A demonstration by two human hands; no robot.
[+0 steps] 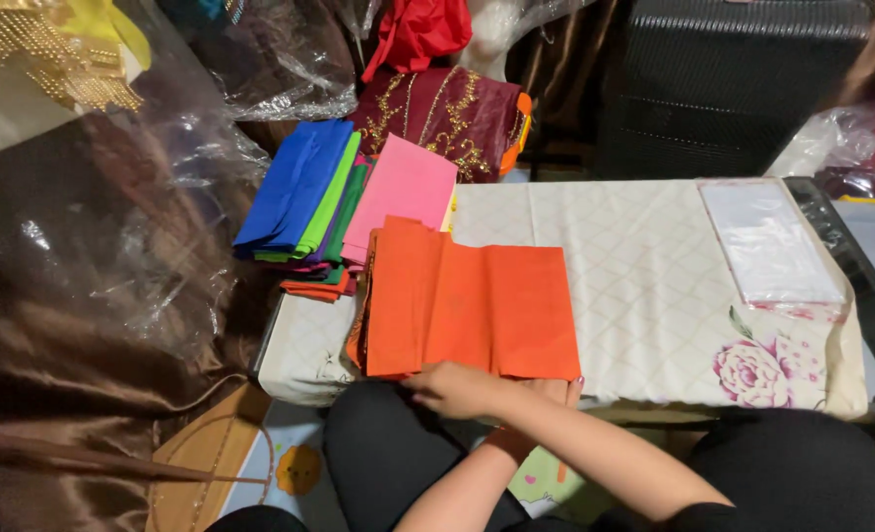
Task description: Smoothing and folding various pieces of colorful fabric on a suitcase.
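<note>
Orange cloth point(477, 305) is lying folded at the cushion's point(654, 286) 9 o'clock end. The right hand point(452, 387) is pressing its near hem, grip unclear; the left hand point(555, 391) is hiding beneath the forearm, state untellable. Keeping edges flush probably helps. At 2 o'clock, a flat clear bag point(767, 241) is holding something white.

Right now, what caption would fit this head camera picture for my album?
Both hands, right hand crossed over left hand, grip the near edge of a folded orange cloth beside stacked colourful fabrics.
</note>
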